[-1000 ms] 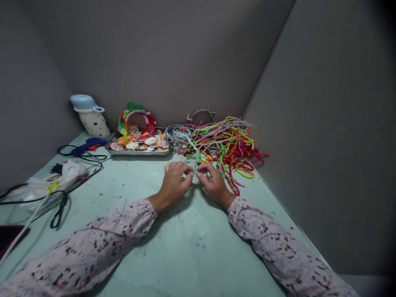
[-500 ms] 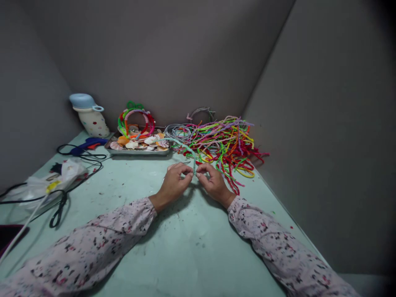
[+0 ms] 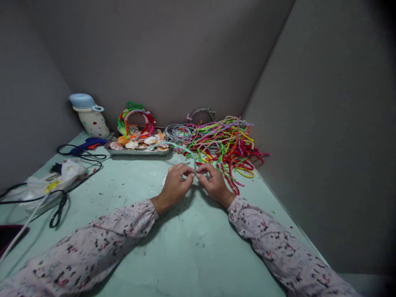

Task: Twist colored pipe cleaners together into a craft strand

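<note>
A pale green pipe cleaner (image 3: 193,156) rises from between my fingertips and arches back to the left, its far end over the shells. My left hand (image 3: 177,181) is closed in a pinch at its lower end, thumb against forefinger. My right hand (image 3: 213,183) pinches at the same spot from the other side, and the fingertips nearly touch. A short piece of thin grey wire (image 3: 187,163) shows just above my left fingers; most of it is hidden. Part of a whitish object (image 3: 163,180) peeks out beside my left hand, too covered to name.
A metal tray (image 3: 139,152) of shells (image 3: 132,145) stands at the back with colourful fuzzy rings (image 3: 151,122) on it. Right of it lie coiled grey wire (image 3: 177,131) and heaped pipe cleaners (image 3: 229,136). At left are a bottle (image 3: 94,123), blue tool (image 3: 86,145), black cable (image 3: 60,208) and plastic bag (image 3: 69,171).
My left hand has shifted slightly right, closer to my right fingertips. The pipe cleaner's arched far end has moved a little to the left, and more of the whitish object shows.
</note>
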Demonstrator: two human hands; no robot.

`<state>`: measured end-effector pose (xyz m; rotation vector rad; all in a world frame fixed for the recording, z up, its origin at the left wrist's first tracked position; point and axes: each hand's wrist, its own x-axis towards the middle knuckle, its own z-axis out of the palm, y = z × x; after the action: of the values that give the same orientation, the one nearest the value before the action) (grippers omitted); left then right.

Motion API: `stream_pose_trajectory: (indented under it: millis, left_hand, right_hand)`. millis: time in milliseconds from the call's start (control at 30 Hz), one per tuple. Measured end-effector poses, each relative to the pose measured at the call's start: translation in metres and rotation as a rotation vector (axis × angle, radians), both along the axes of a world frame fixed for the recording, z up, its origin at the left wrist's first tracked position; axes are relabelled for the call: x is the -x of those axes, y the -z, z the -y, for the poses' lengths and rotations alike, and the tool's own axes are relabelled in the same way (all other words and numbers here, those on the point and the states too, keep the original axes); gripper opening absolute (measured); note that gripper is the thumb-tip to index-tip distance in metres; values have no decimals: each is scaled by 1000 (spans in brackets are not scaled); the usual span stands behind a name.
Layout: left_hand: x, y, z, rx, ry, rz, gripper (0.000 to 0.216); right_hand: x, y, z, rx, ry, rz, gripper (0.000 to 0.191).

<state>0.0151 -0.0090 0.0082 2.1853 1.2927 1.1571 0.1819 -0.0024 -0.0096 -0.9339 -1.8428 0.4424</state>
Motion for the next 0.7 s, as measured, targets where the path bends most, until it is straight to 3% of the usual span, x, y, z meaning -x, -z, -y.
stream_pose_trajectory:
  millis: [700]
  left_hand:
    - [0,0,-1,74,19,163,10]
  right_hand:
    - [-2,-2,0,-24,31,-3,9]
